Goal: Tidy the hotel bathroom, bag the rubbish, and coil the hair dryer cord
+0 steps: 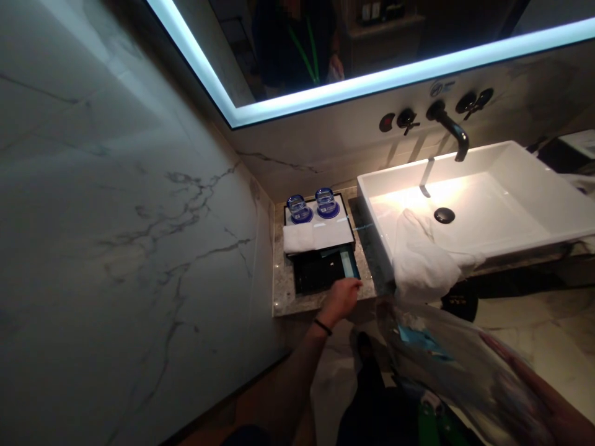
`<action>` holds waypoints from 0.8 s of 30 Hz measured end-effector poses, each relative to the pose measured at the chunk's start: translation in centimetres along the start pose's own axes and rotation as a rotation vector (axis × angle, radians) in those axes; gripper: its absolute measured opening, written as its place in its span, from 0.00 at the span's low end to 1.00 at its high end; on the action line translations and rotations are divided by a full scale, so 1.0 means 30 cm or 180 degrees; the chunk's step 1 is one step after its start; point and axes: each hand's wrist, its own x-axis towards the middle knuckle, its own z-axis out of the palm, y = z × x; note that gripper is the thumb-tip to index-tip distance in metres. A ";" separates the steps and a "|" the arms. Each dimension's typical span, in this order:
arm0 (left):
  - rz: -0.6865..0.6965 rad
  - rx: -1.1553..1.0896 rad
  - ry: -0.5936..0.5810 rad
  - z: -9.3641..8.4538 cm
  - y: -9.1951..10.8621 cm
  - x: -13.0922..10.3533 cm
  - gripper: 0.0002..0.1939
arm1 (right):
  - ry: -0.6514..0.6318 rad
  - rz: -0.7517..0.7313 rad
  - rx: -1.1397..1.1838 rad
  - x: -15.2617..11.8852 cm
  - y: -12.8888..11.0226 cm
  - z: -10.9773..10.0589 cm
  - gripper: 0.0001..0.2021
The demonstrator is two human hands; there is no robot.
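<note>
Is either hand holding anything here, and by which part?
The left hand touches the near end of a teal packet on the black tray; a grip cannot be told. The right hand is blurred behind a clear plastic bag.

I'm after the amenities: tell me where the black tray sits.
In the head view the black tray lies on the stone counter left of the white sink, against the marble wall's corner, with the left hand at its front edge.

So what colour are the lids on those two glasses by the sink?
Blue, on both glasses; the head view shows it, beside the white sink.
</note>
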 end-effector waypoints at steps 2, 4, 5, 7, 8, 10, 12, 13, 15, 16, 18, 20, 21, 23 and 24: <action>-0.0368 0.0077 0.0316 -0.080 -0.121 0.039 0.21 | -0.0023 0.0163 0.0093 0.000 0.005 0.004 0.32; -0.0551 0.0147 0.0337 -0.101 -0.217 0.081 0.26 | -0.0160 0.0218 0.0085 0.006 0.015 0.002 0.36; -0.0610 0.0164 0.0325 -0.094 -0.252 0.099 0.29 | -0.0268 0.0195 0.0013 0.010 0.020 -0.002 0.39; -0.0662 0.0190 0.0314 -0.060 -0.294 0.126 0.32 | -0.0420 0.0027 -0.0173 0.017 0.025 -0.009 0.42; -0.0665 0.0199 0.0320 -0.041 -0.304 0.133 0.33 | -0.0380 -0.0004 -0.0252 0.017 0.024 -0.010 0.42; -0.0648 0.0207 0.0335 -0.013 -0.313 0.138 0.34 | -0.0212 0.0016 -0.0279 0.014 0.019 -0.008 0.42; -0.0603 0.0196 0.0331 -0.003 -0.316 0.133 0.34 | -0.0061 0.0082 -0.0217 0.008 0.016 0.001 0.42; -0.0575 0.0182 0.0327 -0.003 -0.317 0.129 0.33 | -0.0061 0.0110 -0.0210 0.005 0.017 0.006 0.42; -0.0530 0.0127 0.0331 -0.008 -0.320 0.120 0.33 | -0.0145 0.0125 -0.0185 0.002 0.020 0.016 0.41; -0.0517 0.0082 0.0345 -0.010 -0.322 0.117 0.32 | -0.0124 0.0159 -0.0144 0.000 0.022 0.021 0.39; -0.0511 -0.0051 0.0401 -0.011 -0.327 0.112 0.32 | -0.0070 0.0127 -0.0030 -0.003 0.023 0.030 0.35; -0.0537 -0.0252 0.0495 -0.010 -0.334 0.114 0.31 | -0.0016 0.0096 0.0101 -0.006 0.022 0.034 0.34; -0.0573 -0.0384 0.0558 -0.012 -0.338 0.116 0.31 | -0.0005 0.0136 0.0158 -0.007 0.022 0.033 0.34; -0.0709 -0.0722 0.0719 -0.022 -0.346 0.123 0.30 | -0.0010 0.0314 0.0241 -0.005 0.025 0.022 0.34; -0.0795 -0.0908 0.0801 -0.031 -0.348 0.124 0.29 | -0.0004 0.0370 0.0271 -0.002 0.028 0.014 0.34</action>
